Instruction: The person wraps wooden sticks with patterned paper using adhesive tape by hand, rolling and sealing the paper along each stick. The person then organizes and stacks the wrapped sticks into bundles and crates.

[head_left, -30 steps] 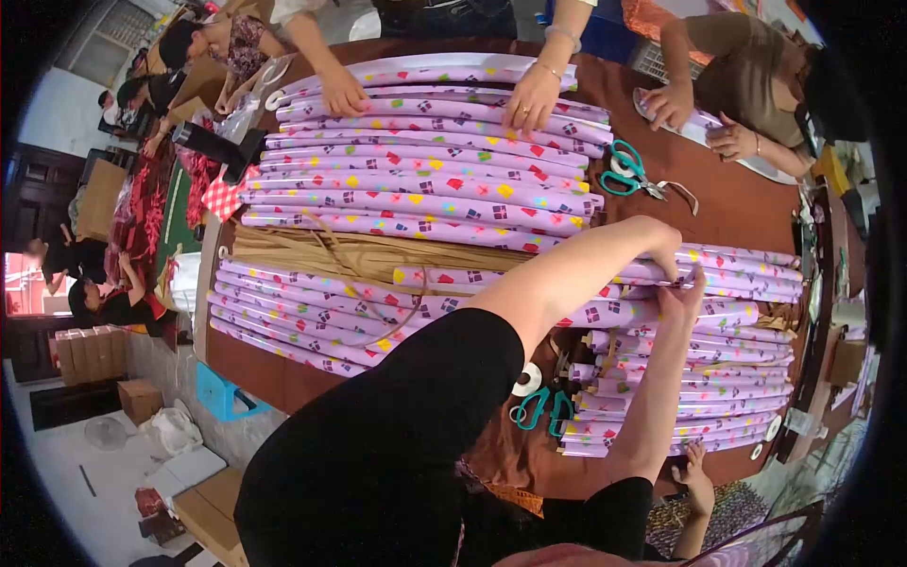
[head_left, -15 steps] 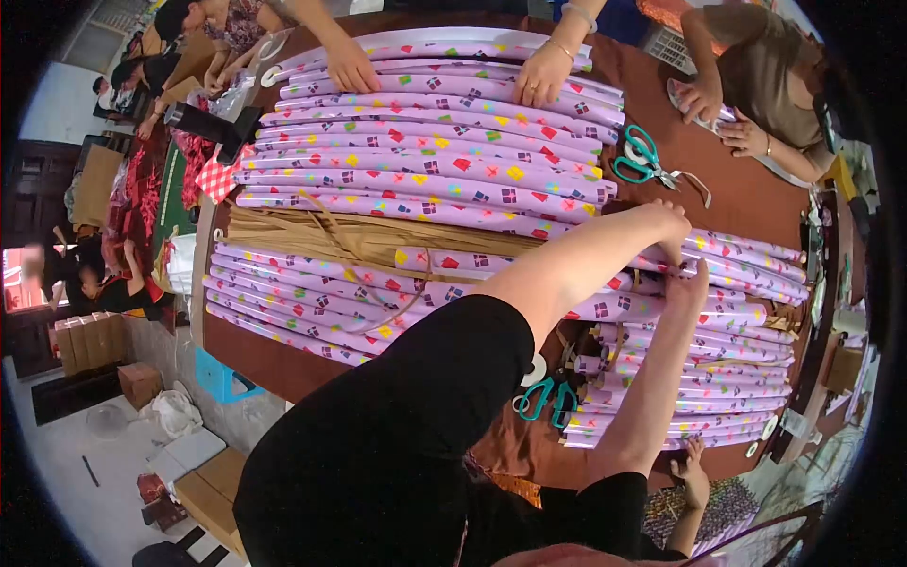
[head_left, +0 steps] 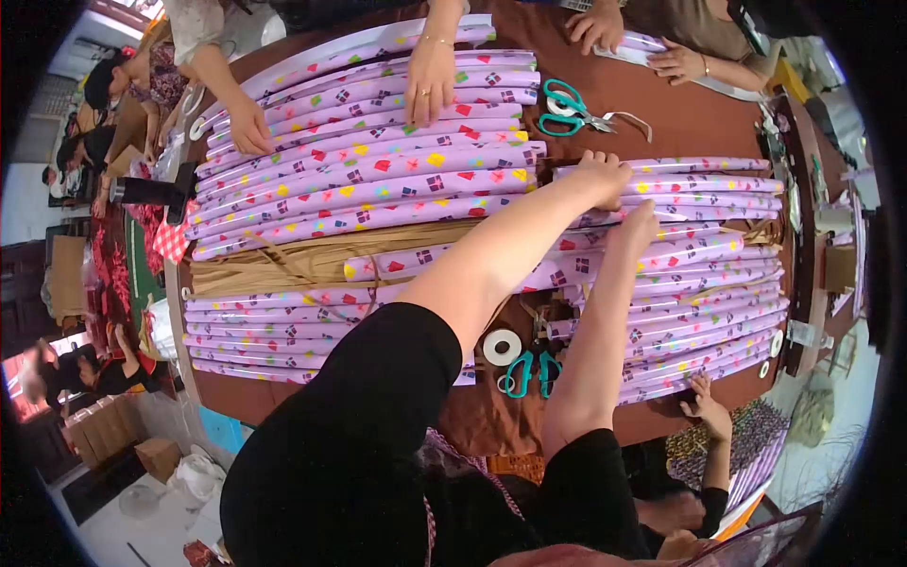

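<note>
My left hand [head_left: 605, 180] reaches across the table, its fingers bent round the near end of a lilac wrapping paper roll [head_left: 699, 187] in the right-hand stack. Just below it, my right hand [head_left: 640, 225] has its fingers curled in on the rolls beside it; its fingertips are partly hidden. The rolls carry small coloured gift shapes. Under my left forearm lies a loose wrapping paper roll [head_left: 397, 263], beside a bundle of brown paper strips [head_left: 274, 267]. Teal-handled scissors [head_left: 564, 115] lie beyond my left hand.
A second pair of teal scissors [head_left: 529, 374] and a white tape roll [head_left: 502, 348] lie near the front edge. Another person's hands [head_left: 431, 83] touch the far-left stack of rolls [head_left: 359, 156]. A co-worker's hands [head_left: 675, 62] handle a roll at the far right. Another hand [head_left: 707, 408] touches the near-right stack.
The view has shifted, so the table sits further left. My hands have moved apart slightly and left along the right-hand rolls. The co-worker's hands at the far left have shifted along the stack.
</note>
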`<state>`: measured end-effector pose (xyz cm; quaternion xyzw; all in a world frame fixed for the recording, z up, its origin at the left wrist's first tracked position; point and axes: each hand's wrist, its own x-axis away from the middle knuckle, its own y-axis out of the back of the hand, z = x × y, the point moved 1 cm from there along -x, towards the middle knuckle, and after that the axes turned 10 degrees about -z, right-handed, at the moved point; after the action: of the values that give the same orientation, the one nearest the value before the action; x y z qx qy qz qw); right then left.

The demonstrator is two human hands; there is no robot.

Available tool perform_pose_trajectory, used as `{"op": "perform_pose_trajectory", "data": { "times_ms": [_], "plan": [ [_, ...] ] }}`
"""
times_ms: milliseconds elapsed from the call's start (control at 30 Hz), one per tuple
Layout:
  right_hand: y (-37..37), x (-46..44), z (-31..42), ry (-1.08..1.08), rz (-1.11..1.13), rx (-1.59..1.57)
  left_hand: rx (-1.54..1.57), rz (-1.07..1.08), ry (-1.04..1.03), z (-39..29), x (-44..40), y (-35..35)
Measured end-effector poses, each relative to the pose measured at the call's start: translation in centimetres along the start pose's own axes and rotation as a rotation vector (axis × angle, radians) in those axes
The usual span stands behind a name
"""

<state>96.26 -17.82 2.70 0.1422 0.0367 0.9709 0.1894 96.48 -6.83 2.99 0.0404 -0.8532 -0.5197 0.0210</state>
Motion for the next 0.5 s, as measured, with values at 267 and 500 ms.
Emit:
{"op": "perform_pose_trajectory", "data": {
  "times_ms": [267, 500],
  "plan": [
    [0.7, -1.8, -0.1, 0.158, -0.020, -0.114, 0.004, -0.028, 0.000, -0.2, 0.7, -0.8],
    [4.4, 3.6, 4.6, 0.301, 0.188, -0.019, 0.033, -0.006, 0.025, -0.5, 1.1, -0.6]
  ]
}}
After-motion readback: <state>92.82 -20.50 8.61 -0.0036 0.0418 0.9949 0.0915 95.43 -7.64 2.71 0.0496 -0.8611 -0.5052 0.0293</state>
